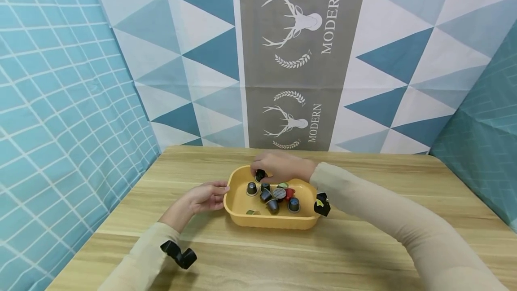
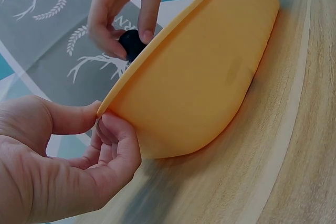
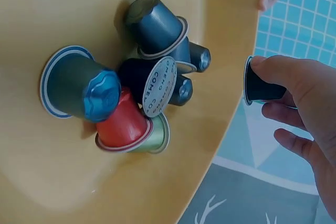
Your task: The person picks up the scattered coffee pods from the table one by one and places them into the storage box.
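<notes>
A yellow plastic basin [image 1: 274, 222] stands on the table, with several coffee capsules lying in it. My left hand [image 1: 207, 197] pinches the basin's left rim between thumb and curled fingers, as the left wrist view shows. Over the basin's far left part, my right hand [image 1: 280, 166] grips a black coffee capsule [image 3: 262, 85] between thumb and fingertips. In the right wrist view, a red capsule [image 3: 123, 121] lies against a light green capsule [image 3: 157, 137], beside a dark capsule with a blue end [image 3: 79, 85]. A printed lid [image 3: 159, 86] faces up among the dark ones.
Wood-grain table [image 1: 258, 259] surface runs around the basin. A patterned cloth [image 1: 291, 57] hangs behind the table, and blue checked cloth [image 1: 60, 102] covers the left side. Black wrist mounts [image 1: 177, 255] sit on both forearms.
</notes>
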A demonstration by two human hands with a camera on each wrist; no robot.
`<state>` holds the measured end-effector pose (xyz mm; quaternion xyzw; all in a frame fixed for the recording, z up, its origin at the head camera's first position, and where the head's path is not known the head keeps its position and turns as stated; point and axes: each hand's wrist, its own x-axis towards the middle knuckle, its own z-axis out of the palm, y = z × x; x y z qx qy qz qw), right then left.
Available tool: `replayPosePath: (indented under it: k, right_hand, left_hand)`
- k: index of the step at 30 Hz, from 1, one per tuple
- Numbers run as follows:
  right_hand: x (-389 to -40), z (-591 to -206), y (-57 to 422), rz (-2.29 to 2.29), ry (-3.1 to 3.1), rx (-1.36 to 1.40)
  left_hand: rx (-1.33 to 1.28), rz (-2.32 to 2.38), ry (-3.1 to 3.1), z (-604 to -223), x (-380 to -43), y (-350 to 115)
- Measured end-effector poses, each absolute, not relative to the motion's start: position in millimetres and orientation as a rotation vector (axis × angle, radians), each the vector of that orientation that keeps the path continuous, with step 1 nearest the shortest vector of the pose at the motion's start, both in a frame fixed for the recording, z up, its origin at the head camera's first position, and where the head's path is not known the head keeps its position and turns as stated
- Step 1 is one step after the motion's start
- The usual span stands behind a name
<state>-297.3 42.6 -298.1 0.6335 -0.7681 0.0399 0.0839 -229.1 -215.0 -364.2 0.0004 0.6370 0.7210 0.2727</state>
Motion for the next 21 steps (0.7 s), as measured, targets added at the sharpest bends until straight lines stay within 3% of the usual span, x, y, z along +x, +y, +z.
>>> replayPosePath:
  k: [21]
  right_hand:
    - [-298, -315, 18, -0.131, -2.202, 2.119]
  left_hand:
    - [0.001, 1.95, 1.7, -363, -229, -214]
